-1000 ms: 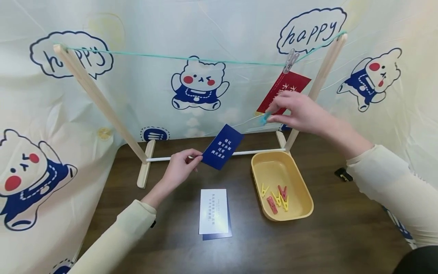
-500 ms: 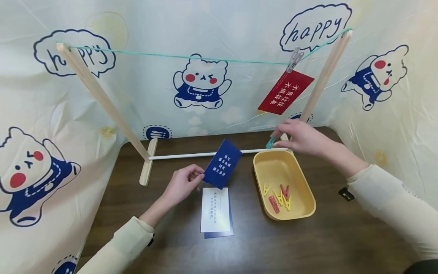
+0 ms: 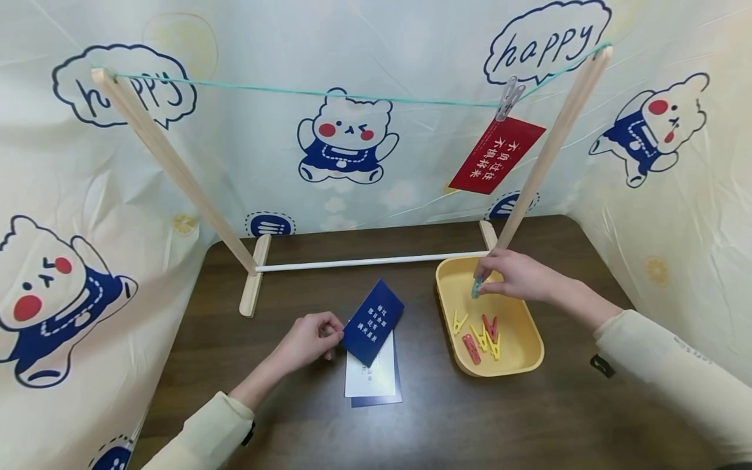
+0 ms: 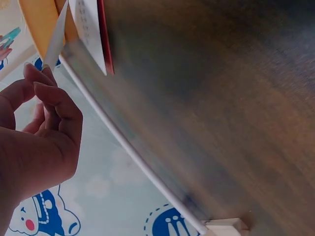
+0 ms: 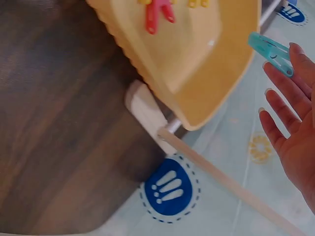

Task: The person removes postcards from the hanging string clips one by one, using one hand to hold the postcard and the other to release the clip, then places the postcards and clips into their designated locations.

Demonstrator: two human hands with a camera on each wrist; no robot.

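My left hand [image 3: 313, 338] pinches the left edge of a dark blue card [image 3: 373, 322] with white writing. The tilted card overlaps, in the head view, a white card [image 3: 370, 385] lying on another blue card on the table. From the left wrist, the held card [image 4: 56, 39] shows as a thin pale sliver at the fingertips. My right hand [image 3: 512, 274] holds a teal clothespin [image 3: 476, 287] between thumb and forefinger, over the yellow basin [image 3: 531, 346]. In the right wrist view that clothespin [image 5: 271, 53] is plain, with the other fingers loosely extended.
Several yellow and red clothespins [image 3: 472, 349] lie in the basin. Behind stands a wooden frame [image 3: 176, 173] with a green string [image 3: 282, 89] across its top. A clear clothespin [image 3: 510, 99] holds a red card [image 3: 498, 155] on the string. A white rod [image 3: 376, 261] joins the feet.
My left hand has lowered the blue card toward the cards on the table. The right hand has come down from near the red card to over the basin, still holding the teal clothespin.
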